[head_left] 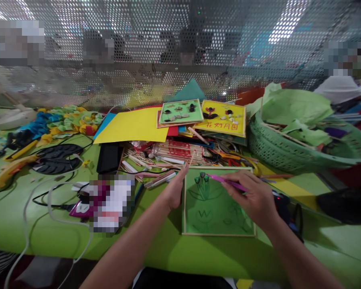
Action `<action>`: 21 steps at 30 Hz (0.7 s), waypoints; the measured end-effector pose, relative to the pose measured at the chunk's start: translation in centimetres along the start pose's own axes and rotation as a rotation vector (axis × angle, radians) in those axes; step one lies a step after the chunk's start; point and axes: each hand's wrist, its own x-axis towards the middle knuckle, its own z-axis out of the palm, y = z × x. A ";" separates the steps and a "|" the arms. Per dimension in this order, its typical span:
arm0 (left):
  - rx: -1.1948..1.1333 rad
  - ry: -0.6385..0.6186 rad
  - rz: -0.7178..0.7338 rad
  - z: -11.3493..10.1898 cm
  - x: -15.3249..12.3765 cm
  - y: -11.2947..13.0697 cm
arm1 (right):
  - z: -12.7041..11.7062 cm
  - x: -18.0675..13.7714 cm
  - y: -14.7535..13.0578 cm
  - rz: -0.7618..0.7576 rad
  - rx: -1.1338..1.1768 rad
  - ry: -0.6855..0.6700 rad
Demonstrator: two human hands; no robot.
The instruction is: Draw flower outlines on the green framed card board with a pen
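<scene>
Two hands work at a framed green board (216, 216) lying by the table's (33, 224) front edge. The left hand (175, 188), fingers straight and together, presses edge-on against the frame's left side. The right hand (252, 198) pinches a pink tool (225, 181), its tip at small dark pieces (202, 176) near the board's far edge. Best, I'd judge, to keep that brace firm and the tip low.

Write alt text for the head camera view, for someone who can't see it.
A person's right hand holds a thin pink tool over a green framed board, while the left hand lies open against the board's left edge. Behind it, the green table is cluttered with wooden sticks, yellow paper and a green basket.
</scene>
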 end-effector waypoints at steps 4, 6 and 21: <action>0.045 0.057 0.023 0.3 -0.1 0.0 | 0.2 0.0 -0.1 0.000 0.015 -0.023; 0.033 0.048 0.063 0.5 -0.3 0.0 | 0.4 0.0 -0.2 -0.006 0.023 -0.034; 0.129 0.073 0.007 2.1 -0.9 0.4 | 0.6 0.1 -0.2 -0.009 0.021 -0.052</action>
